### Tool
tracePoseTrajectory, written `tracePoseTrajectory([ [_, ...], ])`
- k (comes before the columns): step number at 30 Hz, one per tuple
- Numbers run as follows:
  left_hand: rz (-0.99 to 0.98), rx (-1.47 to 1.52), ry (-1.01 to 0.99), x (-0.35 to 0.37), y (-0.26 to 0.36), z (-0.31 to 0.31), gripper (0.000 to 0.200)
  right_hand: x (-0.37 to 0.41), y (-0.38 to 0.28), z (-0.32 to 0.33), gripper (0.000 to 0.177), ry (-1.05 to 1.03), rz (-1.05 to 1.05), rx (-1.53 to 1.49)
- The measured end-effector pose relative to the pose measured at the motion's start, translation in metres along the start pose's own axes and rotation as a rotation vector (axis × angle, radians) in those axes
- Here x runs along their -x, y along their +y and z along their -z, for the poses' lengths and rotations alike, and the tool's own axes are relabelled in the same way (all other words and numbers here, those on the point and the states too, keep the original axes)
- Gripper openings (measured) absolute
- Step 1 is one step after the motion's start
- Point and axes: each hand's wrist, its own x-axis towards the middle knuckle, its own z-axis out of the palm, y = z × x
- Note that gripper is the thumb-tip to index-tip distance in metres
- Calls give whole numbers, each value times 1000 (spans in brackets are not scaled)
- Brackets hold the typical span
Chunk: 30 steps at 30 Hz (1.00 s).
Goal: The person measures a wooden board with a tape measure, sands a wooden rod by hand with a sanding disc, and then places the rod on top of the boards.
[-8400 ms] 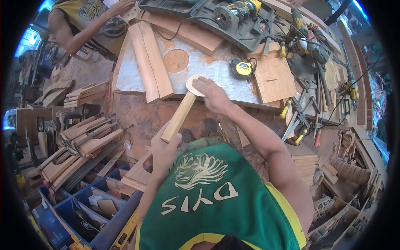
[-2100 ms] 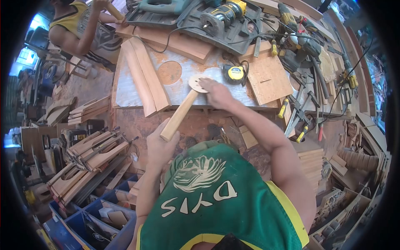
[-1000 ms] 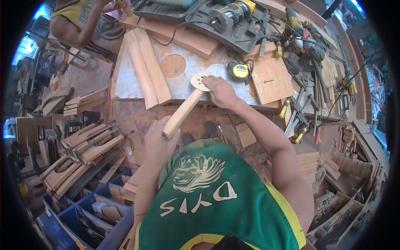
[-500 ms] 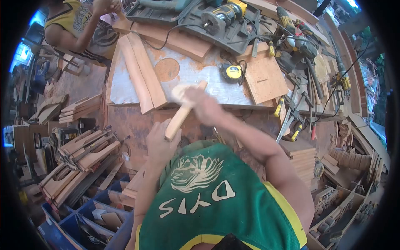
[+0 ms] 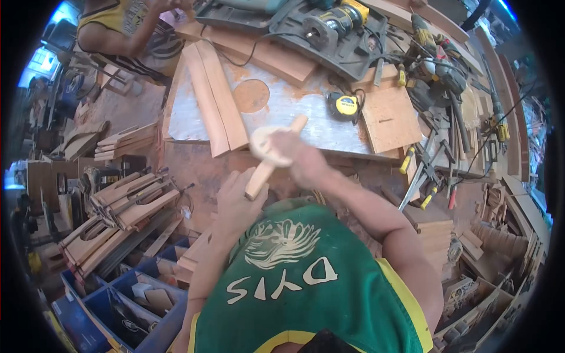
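My left hand [image 5: 237, 193] is closed around the near end of a narrow wooden stick [image 5: 259, 180], which slants up and away to the right. My right hand [image 5: 301, 157], a little blurred, presses a pale round pad [image 5: 262, 141] against the middle of the stick. The pad looks like a sanding disc, but its kind is not certain. The stick's far end shows beyond my right fingers. Both hands are in front of the workbench's near edge, above my green jersey.
On the silvery benchtop [image 5: 294, 107] are long boards [image 5: 212, 97], a yellow tape measure [image 5: 344, 106] and a square wooden panel [image 5: 391, 120]. A power tool [image 5: 336, 25] lies in an open case behind. Clamps and drills crowd the right; another person [image 5: 120, 32] is at far left.
My right hand and the pad have moved along the stick toward my left hand. The left hand keeps its hold. The whole view has shifted slightly, so the bench appears farther right.
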Motion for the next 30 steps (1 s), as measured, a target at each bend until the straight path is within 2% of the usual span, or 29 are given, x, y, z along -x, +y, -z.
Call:
tracePoseTrajectory([
  [2, 43, -17, 14, 0, 1, -1, 38, -8, 61, 23, 44, 29, -115, 294],
  [3, 48, -3, 29, 3, -1, -3, 38, -8, 89, 36, 46, -1, -98, 434],
  [4, 52, 11, 55, 3, -4, -5, 38, -16, 91, 52, 47, -78, -158, 555],
  [6, 83, 54, 74, 11, -13, -4, 40, -19, 82, 59, 49, -24, -259, 440],
  [9, 68, 90, 94, 17, -21, 12, 42, -22, 80, 58, 53, 207, -349, 337],
  [12, 69, 126, 105, 24, -23, 39, 45, -21, 90, 34, 64, 96, -282, 576],
  [13, 76, 141, 114, 25, -26, 48, 46, -22, 95, 30, 73, 27, -268, 616],
  [14, 82, 142, 124, 25, -33, 57, 47, -21, 98, 29, 73, 64, -280, 566],
  [17, 161, 125, 153, 18, -48, 79, 50, -28, 51, 39, 75, 129, -284, 410],
  [23, 110, 216, 6, -37, -107, 91, 48, -60, 14, 48, 67, 109, 34, 305],
  [27, 214, 396, -116, -70, -158, 85, 46, -101, 15, 28, 63, 39, 88, 330],
  [30, 336, 676, -200, -90, -198, 79, 47, -128, 32, 10, 59, -37, 65, 361],
])
